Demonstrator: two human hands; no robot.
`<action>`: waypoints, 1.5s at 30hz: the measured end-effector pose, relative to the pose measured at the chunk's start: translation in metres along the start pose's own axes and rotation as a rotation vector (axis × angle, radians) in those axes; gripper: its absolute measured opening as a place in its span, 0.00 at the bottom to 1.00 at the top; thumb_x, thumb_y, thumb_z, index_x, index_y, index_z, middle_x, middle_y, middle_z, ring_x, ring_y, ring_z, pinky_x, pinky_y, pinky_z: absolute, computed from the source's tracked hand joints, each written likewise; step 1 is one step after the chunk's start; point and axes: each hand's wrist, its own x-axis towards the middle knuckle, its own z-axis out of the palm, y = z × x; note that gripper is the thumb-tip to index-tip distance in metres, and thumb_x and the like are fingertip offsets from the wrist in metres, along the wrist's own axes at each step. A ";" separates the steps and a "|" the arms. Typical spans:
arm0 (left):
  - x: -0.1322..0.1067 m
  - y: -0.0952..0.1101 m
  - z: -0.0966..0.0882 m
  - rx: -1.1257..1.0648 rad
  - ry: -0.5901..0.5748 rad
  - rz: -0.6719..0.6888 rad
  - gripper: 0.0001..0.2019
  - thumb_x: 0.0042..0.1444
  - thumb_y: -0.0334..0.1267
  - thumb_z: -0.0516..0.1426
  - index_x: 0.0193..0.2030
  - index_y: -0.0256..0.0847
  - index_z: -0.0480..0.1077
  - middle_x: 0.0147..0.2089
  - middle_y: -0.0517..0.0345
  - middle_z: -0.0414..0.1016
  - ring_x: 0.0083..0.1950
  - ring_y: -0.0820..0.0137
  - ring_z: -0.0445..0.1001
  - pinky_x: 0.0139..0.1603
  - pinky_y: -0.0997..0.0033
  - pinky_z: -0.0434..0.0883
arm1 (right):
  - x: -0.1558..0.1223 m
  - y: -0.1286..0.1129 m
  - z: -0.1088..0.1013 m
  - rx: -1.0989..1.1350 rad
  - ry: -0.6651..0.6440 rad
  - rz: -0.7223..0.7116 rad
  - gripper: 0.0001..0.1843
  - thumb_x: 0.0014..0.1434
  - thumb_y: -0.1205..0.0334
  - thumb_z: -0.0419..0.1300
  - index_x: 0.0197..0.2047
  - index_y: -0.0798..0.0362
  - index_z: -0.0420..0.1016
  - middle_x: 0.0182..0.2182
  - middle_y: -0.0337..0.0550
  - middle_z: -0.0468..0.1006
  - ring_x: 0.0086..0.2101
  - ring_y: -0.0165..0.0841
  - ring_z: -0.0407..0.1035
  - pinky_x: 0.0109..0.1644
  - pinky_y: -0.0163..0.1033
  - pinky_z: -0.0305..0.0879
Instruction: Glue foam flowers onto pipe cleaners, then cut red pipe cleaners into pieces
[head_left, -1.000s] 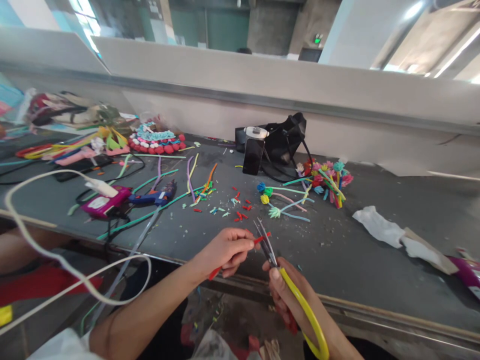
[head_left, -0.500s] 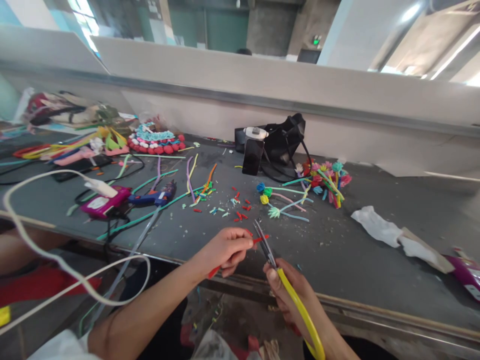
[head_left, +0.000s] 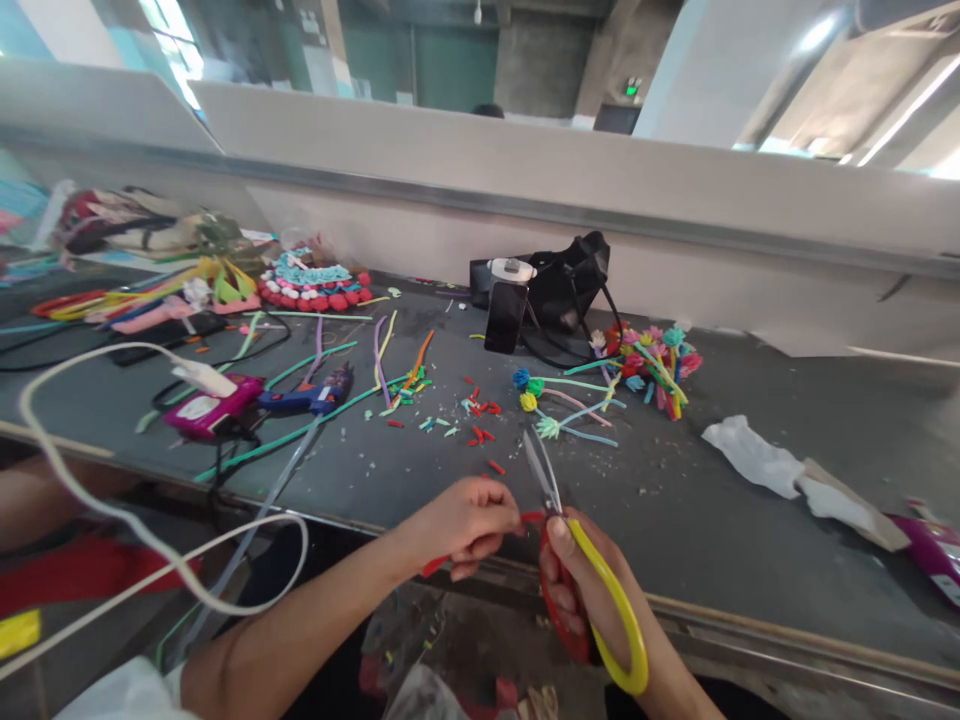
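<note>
My left hand [head_left: 471, 525] is closed around a red pipe cleaner [head_left: 532, 517], whose short end pokes out past the fingertips; its other end shows below the palm. In my right hand [head_left: 589, 575] are scissors [head_left: 628, 625] with one yellow and one red handle. Their blades stand slightly apart and point away from me, just right of the pipe cleaner's end. Beyond my hands, short red cut pieces [head_left: 480, 436] lie scattered on the dark table. One single red piece [head_left: 496, 467] rests nearest my left hand.
Pipe-cleaner flowers [head_left: 550, 427] lie past the scissors, with a bunch of them [head_left: 660, 365] farther right. A phone [head_left: 506, 318] leans before a black bag [head_left: 577, 285]. At left are a glue gun [head_left: 307, 397], a magenta device [head_left: 214, 408] and a looping white cable [head_left: 45, 450].
Both hands have come down toward me, and the scissors have drawn back from crossing the pipe cleaner, with blades wider apart. A red cut piece now lies on the table beyond my left hand.
</note>
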 end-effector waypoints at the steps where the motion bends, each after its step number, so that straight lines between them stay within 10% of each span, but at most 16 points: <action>1: 0.000 -0.002 0.004 0.019 -0.036 -0.025 0.10 0.54 0.44 0.59 0.34 0.40 0.67 0.12 0.73 0.56 0.10 0.81 0.47 0.09 0.82 0.56 | 0.001 0.001 0.000 0.013 0.011 -0.010 0.30 0.52 0.32 0.60 0.42 0.50 0.64 0.21 0.28 0.64 0.14 0.20 0.52 0.13 0.26 0.51; 10: 0.000 -0.006 0.004 0.054 -0.090 -0.028 0.09 0.54 0.42 0.59 0.33 0.39 0.67 0.11 0.72 0.58 0.09 0.81 0.47 0.08 0.83 0.52 | 0.006 0.008 -0.012 0.083 0.095 -0.133 0.23 0.56 0.49 0.62 0.51 0.49 0.63 0.17 0.24 0.60 0.13 0.20 0.51 0.15 0.27 0.52; 22: 0.001 0.009 -0.015 -0.168 0.253 0.211 0.09 0.57 0.42 0.58 0.36 0.37 0.71 0.11 0.73 0.54 0.10 0.82 0.42 0.08 0.82 0.51 | -0.008 -0.001 -0.003 -0.125 -0.074 -0.043 0.29 0.57 0.33 0.55 0.48 0.50 0.62 0.20 0.28 0.64 0.13 0.21 0.55 0.13 0.27 0.52; 45: 0.000 0.003 -0.011 -0.077 0.132 0.095 0.10 0.57 0.43 0.58 0.39 0.38 0.70 0.12 0.74 0.53 0.09 0.81 0.45 0.08 0.83 0.52 | -0.006 0.008 0.001 -0.111 -0.072 -0.048 0.29 0.53 0.30 0.58 0.39 0.49 0.68 0.19 0.27 0.53 0.16 0.20 0.43 0.15 0.28 0.41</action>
